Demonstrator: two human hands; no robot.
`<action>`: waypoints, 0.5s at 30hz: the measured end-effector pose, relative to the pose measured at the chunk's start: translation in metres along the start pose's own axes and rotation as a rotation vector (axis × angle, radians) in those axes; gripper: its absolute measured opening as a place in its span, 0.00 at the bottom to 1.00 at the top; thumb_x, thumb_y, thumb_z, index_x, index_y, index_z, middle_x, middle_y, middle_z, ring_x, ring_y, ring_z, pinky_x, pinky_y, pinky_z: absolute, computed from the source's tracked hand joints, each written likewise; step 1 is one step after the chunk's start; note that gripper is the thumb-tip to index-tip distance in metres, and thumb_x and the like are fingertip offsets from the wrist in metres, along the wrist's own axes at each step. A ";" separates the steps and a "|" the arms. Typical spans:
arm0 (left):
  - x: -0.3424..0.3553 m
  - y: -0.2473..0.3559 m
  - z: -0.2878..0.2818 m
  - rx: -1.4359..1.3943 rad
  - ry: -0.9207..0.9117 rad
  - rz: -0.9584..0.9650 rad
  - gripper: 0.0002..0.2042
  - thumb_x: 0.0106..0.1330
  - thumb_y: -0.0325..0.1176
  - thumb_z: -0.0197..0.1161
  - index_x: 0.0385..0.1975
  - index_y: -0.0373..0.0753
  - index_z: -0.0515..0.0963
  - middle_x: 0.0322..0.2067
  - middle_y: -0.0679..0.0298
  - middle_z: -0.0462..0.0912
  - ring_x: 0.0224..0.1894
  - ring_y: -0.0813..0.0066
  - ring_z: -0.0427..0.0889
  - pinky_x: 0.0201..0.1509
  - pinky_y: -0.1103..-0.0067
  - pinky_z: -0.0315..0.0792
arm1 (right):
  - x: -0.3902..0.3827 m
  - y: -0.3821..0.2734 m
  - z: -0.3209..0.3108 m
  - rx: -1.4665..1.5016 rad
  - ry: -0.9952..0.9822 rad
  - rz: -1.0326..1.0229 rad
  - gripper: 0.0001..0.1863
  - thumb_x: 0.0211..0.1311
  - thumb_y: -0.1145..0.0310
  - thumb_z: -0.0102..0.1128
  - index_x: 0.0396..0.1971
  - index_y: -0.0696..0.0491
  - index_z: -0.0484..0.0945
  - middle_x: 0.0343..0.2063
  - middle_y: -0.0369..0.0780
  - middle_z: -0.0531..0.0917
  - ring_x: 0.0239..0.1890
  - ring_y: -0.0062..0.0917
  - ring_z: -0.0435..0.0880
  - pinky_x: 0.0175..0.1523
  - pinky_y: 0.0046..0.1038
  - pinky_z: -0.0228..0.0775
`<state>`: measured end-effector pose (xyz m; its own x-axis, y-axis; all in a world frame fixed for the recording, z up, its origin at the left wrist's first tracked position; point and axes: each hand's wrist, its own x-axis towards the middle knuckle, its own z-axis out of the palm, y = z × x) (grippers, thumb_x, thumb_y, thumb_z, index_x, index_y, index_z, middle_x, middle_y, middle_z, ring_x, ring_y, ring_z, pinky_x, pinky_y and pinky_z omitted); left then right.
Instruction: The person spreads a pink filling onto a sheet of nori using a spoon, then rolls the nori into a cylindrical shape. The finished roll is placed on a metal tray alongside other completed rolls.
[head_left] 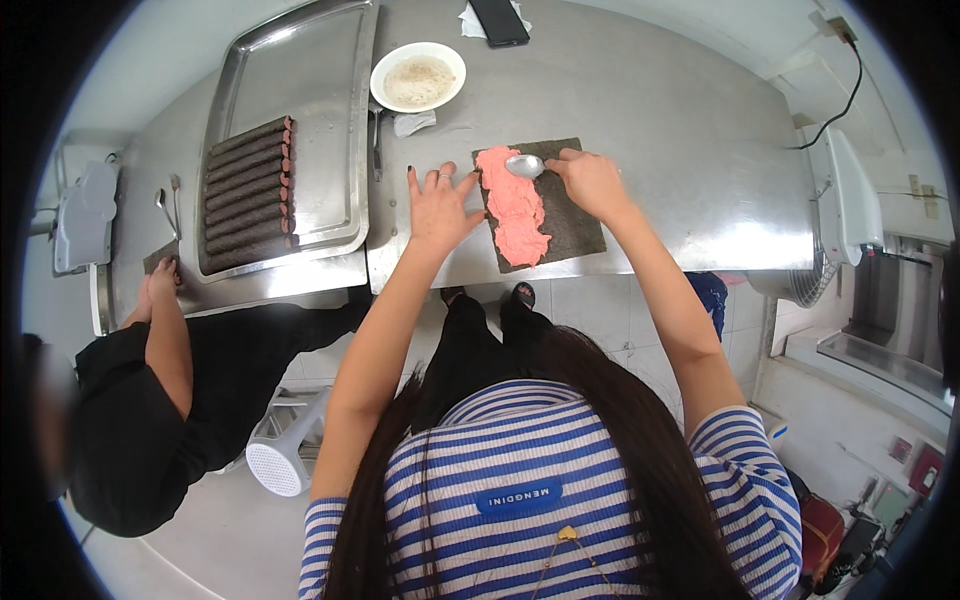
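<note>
A dark sheet of seaweed (578, 220) lies flat on the steel table in front of me. Pink paste (514, 215) covers a thick, uneven band along its left side. In my right hand (590, 183) is a metal spoon (525, 166), its bowl resting on the paste near the far end. My left hand (440, 205) has its fingers spread, with the fingertips at the sheet's left edge; it holds nothing.
A steel tray (335, 150) at left carries several seaweed rolls (248, 190). A white bowl (418, 77) of cloudy liquid stands beyond, near a dark-handled utensil (377, 145) and a phone (499, 22). A person in black (200, 400) works at far left beside a white stool (285, 445).
</note>
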<state>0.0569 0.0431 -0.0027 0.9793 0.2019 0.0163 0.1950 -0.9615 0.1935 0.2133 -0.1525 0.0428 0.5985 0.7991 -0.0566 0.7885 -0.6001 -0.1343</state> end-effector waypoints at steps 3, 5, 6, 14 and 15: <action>0.001 0.002 -0.002 -0.001 0.001 0.011 0.31 0.49 0.49 0.70 0.57 0.56 0.73 0.56 0.60 0.70 0.59 0.62 0.69 0.68 0.46 0.47 | 0.004 0.004 0.010 -0.090 0.130 -0.110 0.13 0.54 0.73 0.51 0.37 0.48 0.83 0.33 0.38 0.81 0.37 0.33 0.83 0.42 0.36 0.76; 0.002 0.003 -0.004 -0.002 -0.012 0.010 0.31 0.49 0.50 0.70 0.57 0.56 0.73 0.56 0.60 0.70 0.59 0.61 0.69 0.68 0.45 0.47 | 0.015 0.008 0.014 -0.118 0.163 -0.140 0.13 0.54 0.74 0.51 0.36 0.49 0.83 0.32 0.37 0.81 0.36 0.32 0.83 0.42 0.36 0.76; 0.002 0.004 -0.005 -0.003 -0.019 0.011 0.31 0.49 0.50 0.70 0.57 0.56 0.73 0.56 0.60 0.70 0.59 0.61 0.69 0.68 0.45 0.47 | 0.018 0.011 0.015 -0.127 0.159 -0.116 0.12 0.54 0.74 0.51 0.35 0.49 0.83 0.32 0.38 0.81 0.37 0.33 0.83 0.42 0.36 0.76; 0.001 0.003 -0.003 0.018 -0.027 -0.005 0.32 0.49 0.50 0.69 0.57 0.56 0.72 0.56 0.61 0.69 0.59 0.61 0.68 0.68 0.45 0.46 | 0.011 0.023 0.003 0.056 0.070 0.207 0.15 0.58 0.72 0.49 0.40 0.48 0.84 0.38 0.43 0.83 0.40 0.41 0.83 0.44 0.41 0.75; 0.001 0.004 -0.004 0.027 -0.032 -0.008 0.32 0.49 0.50 0.69 0.58 0.56 0.72 0.56 0.61 0.69 0.59 0.61 0.68 0.68 0.45 0.46 | 0.010 0.021 0.002 0.101 0.023 0.254 0.15 0.59 0.71 0.48 0.40 0.48 0.84 0.38 0.43 0.84 0.41 0.41 0.83 0.45 0.42 0.74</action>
<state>0.0585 0.0406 0.0018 0.9788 0.2043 -0.0169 0.2042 -0.9645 0.1672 0.2353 -0.1570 0.0373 0.7794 0.6215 -0.0792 0.5952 -0.7739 -0.2163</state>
